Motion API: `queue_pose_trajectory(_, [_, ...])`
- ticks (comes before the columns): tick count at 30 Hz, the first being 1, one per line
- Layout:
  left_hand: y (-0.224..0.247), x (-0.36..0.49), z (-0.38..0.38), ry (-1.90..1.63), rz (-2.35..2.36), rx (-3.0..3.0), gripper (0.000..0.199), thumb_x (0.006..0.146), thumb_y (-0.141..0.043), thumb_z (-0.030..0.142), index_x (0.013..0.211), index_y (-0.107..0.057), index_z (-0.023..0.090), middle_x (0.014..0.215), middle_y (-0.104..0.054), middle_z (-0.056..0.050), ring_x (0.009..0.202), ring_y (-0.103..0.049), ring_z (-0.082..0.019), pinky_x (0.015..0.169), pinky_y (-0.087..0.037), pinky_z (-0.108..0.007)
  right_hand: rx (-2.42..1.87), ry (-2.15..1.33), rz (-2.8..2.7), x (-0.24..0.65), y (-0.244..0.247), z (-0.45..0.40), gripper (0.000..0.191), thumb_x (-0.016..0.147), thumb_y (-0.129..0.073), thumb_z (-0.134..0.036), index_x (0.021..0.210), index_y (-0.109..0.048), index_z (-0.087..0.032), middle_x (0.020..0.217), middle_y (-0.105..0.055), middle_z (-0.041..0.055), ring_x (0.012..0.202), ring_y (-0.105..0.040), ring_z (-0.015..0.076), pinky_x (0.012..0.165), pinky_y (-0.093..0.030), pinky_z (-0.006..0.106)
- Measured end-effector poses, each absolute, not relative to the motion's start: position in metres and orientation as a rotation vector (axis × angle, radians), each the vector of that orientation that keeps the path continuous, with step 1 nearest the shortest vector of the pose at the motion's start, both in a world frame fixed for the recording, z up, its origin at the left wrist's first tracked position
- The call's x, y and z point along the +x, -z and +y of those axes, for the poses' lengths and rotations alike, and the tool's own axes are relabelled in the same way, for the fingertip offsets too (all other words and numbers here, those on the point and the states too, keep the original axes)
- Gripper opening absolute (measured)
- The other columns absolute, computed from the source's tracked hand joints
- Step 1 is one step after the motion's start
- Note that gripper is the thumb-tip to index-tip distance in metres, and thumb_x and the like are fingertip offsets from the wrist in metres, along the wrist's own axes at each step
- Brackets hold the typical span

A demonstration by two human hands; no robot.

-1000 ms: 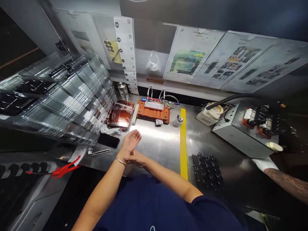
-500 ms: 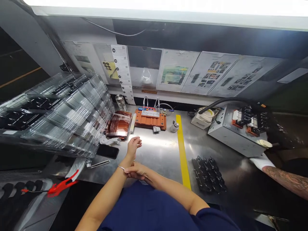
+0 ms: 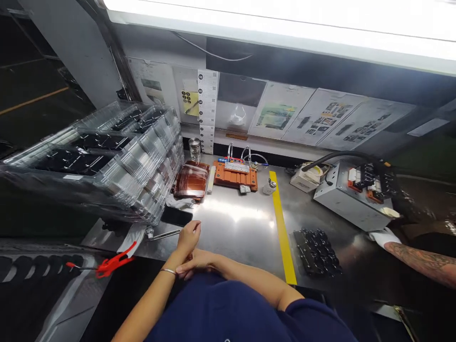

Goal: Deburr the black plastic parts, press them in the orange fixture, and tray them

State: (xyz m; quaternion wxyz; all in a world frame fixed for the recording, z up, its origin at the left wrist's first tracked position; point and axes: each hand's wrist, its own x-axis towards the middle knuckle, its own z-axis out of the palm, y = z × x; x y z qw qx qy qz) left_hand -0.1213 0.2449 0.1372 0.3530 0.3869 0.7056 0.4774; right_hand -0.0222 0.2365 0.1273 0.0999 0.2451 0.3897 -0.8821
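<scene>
My left hand point(image 3: 189, 233) is raised over the front of the steel bench, fingers curled in loosely and nothing visible in them. A thin silver bracelet point(image 3: 168, 270) circles the left wrist. My right hand point(image 3: 186, 268) is closed on that wrist beside the bracelet; its fingertips are partly hidden. A dark phone point(image 3: 176, 217) lies just beyond the left hand, with a slim metal ruler-like strip point(image 3: 163, 235) to its left. Behind them sit a white crumpled cloth point(image 3: 180, 203) and a stack of copper-coloured sheets point(image 3: 191, 180).
Clear plastic trays point(image 3: 142, 164) with black parts are stacked at left. An orange fixture point(image 3: 235, 176), a small bottle point(image 3: 270, 187) and a glass jar point(image 3: 194, 151) stand behind. Right of the yellow tape point(image 3: 284, 237) are black parts point(image 3: 317, 251), a grey box point(image 3: 351, 199) and another person's gloved hand point(image 3: 384, 237).
The view has swung left, so the bench appears shifted right. My left hand has lowered toward my body with its fingers more curled; the right hand stays at the wrist.
</scene>
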Motion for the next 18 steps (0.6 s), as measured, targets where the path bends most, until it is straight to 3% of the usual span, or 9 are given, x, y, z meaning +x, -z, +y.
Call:
queue_pose_trajectory(2, [-0.125, -0.147, 0.210, -1.189, 1.920, 0.959, 0.007, 0.067, -0.062, 0.024, 0.070, -0.068, 0.025, 0.080, -0.070, -0.007, 0.079, -0.063, -0.024, 0.085, -0.048, -0.037, 0.883, 2.424, 1.325, -0.031, -0.115, 0.234, 0.034, 0.058, -0.083, -0.039, 0.078, -0.068, -0.016, 0.068, -0.065, -0.0019, 0.065, -0.062, 0.0113, 0.061, -0.049, 0.022])
queue_pose_trajectory(5, [-0.103, -0.180, 0.151, -1.029, 2.067, 0.879, 0.009, 0.067, -0.058, 0.029, 0.068, -0.066, 0.024, 0.075, -0.070, -0.007, 0.072, -0.065, -0.025, 0.077, -0.051, -0.038, 1.360, 2.097, 1.590, -0.031, -0.095, 0.240, 0.009, 0.072, -0.072, -0.020, 0.073, -0.063, -0.017, 0.061, -0.059, -0.0045, 0.067, -0.061, 0.0102, 0.066, -0.048, 0.022])
queue_pose_trajectory(8, [-0.083, -0.204, 0.094, -0.824, 2.179, 0.769, 0.015, 0.067, -0.055, 0.034, 0.070, -0.065, 0.024, 0.071, -0.070, -0.007, 0.070, -0.067, -0.026, 0.071, -0.052, -0.037, 1.652, 1.925, 1.654, -0.016, -0.076, 0.250, 0.015, 0.069, -0.067, -0.006, 0.064, -0.057, -0.017, 0.059, -0.056, -0.0040, 0.077, -0.062, 0.0139, 0.074, -0.046, 0.024])
queue_pose_trajectory(11, [-0.072, -0.217, 0.057, -0.718, 2.226, 0.715, 0.017, 0.066, -0.054, 0.037, 0.071, -0.064, 0.024, 0.071, -0.071, -0.006, 0.071, -0.069, -0.027, 0.069, -0.053, -0.036, 1.798, 1.871, 1.618, 0.004, -0.061, 0.259, 0.019, 0.069, -0.064, -0.005, 0.059, -0.052, -0.017, 0.060, -0.060, -0.0025, 0.078, -0.063, 0.0148, 0.072, -0.046, 0.022])
queue_pose_trajectory(18, [-0.078, -0.181, 0.052, -0.763, 2.332, 0.528, 0.023, 0.065, -0.051, 0.042, 0.074, -0.062, 0.025, 0.074, -0.071, -0.008, 0.075, -0.069, -0.029, 0.074, -0.054, -0.039, 1.725, 1.937, 1.367, 0.005, -0.046, 0.290, 0.028, 0.086, -0.052, -0.018, 0.058, -0.048, -0.017, 0.041, -0.055, -0.0033, 0.036, -0.051, 0.0085, 0.042, -0.044, 0.017])
